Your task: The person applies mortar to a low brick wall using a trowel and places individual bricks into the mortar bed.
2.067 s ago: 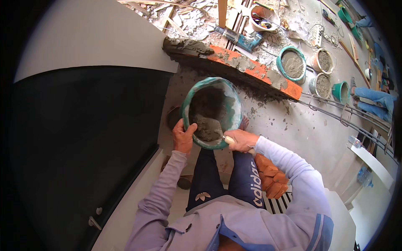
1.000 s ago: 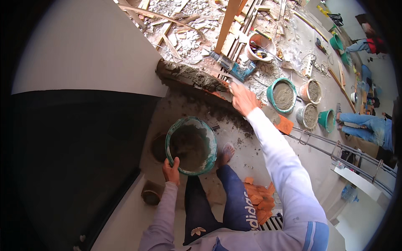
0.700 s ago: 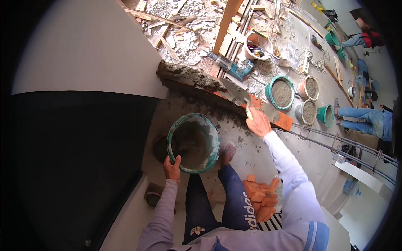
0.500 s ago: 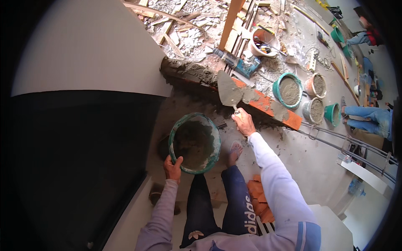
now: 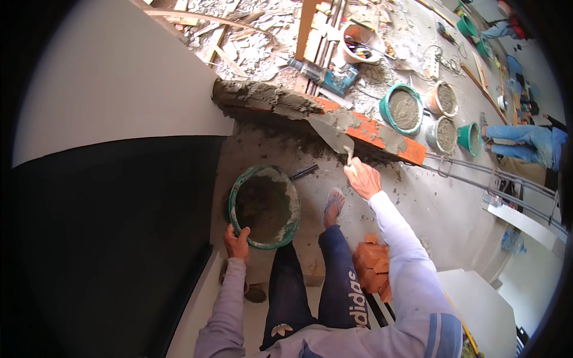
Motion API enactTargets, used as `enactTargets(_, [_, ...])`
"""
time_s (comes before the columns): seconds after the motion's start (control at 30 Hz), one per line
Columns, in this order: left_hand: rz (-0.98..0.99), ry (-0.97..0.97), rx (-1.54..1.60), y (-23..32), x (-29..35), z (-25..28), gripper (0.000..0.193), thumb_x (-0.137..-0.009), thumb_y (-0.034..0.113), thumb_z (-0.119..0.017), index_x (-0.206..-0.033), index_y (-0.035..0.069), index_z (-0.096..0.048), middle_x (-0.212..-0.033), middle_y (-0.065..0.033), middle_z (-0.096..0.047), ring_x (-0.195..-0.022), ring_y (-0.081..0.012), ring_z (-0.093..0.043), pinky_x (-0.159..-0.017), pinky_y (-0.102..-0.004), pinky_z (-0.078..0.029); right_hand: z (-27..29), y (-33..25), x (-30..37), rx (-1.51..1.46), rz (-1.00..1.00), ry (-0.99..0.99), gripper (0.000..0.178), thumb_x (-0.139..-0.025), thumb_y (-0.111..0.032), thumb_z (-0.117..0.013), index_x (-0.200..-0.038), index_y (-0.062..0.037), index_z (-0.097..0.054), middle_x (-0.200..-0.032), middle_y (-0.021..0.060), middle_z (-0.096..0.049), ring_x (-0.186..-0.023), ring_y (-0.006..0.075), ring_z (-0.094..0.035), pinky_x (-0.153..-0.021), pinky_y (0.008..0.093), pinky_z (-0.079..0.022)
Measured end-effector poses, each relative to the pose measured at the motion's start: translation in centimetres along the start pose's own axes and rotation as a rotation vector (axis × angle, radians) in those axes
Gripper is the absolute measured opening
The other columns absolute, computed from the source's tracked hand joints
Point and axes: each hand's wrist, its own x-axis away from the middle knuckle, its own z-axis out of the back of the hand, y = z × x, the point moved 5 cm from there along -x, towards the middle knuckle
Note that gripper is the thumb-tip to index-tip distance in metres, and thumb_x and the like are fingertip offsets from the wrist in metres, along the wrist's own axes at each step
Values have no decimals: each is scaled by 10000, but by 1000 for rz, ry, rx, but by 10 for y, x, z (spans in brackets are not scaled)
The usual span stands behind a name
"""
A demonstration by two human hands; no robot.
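Dark panel: a large, near-black surface (image 5: 113,238) fills the left, with a pale wall above it.
Left hand: low on the bucket's near-left side, this hand (image 5: 237,241) pinches the rim, thumb over the edge and fingers outside.
Bucket: green and round (image 5: 274,244), tipped slightly towards the wearer, in front of the knees; dark wet mortar (image 5: 259,206) lies inside.
Low wall: an orange brick course (image 5: 365,128) slants down to the right, its left end heaped with grey mortar, its right end patchily smeared.
Trowel: the grey blade (image 5: 329,134) meets the wall's near edge around mid-length; whether it presses on top or on the side, I cannot tell.
Drill: blue and dark (image 5: 325,77), lying on the rubble beyond the wall.
Right hand: this hand (image 5: 364,179) has its fingers closed around the trowel's handle, arm outstretched.
Broken bricks: an orange pile (image 5: 373,262) beside the right leg.
Step at the wall: it looks like mortar being spread or trimmed along the bricks.
Next stroke: it seems to call for a steady, shallow blade angle and a firm bucket.
Co-worker: jeans-clad legs (image 5: 519,138), far right.
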Motion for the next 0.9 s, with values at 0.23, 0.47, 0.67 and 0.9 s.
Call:
enactTargets(0.23, [-123, -222, -278, 96, 8, -20, 103, -825, 91, -645, -896, 20, -620, -762, 16, -578, -690, -72, -499, -644, -249, -428, 32, -75, 86, 129, 383, -350, 259, -879, -270, -606, -1009, -77, -493, -821, 155, -583, -718, 377, -635, -607, 475, -510])
enactTargets(0.47, [-124, -486, -92, 209, 14, -67, 38, -831, 53, -625, -862, 33, -620, -738, 61, -544, -677, -40, -475, -609, -250, -415, 40, -124, 97, 227, 577, -173, 235, -862, -133, -566, -1058, -21, -497, -851, 144, -574, -677, 313, -659, -579, 411, -540])
enactTargets(0.67, [-142, -558, -168, 233, 21, -62, 147, -837, 21, -597, -976, 26, -645, -799, 58, -581, -721, -43, -503, -681, -227, -428, 101, -135, 97, 264, 459, -226, 242, -824, -107, -580, -1033, 0, -522, -811, 131, -602, -675, 306, -679, -552, 405, -556])
enactTargets(0.9, [-206, -615, -265, 243, 23, -72, 133, -836, 22, -600, -960, 24, -648, -801, 56, -582, -711, -43, -497, -665, -222, -422, 97, -145, 118, 232, 633, -154, 258, -775, -124, -609, -972, 32, -552, -809, 148, -621, -715, 318, -691, -567, 421, -554])
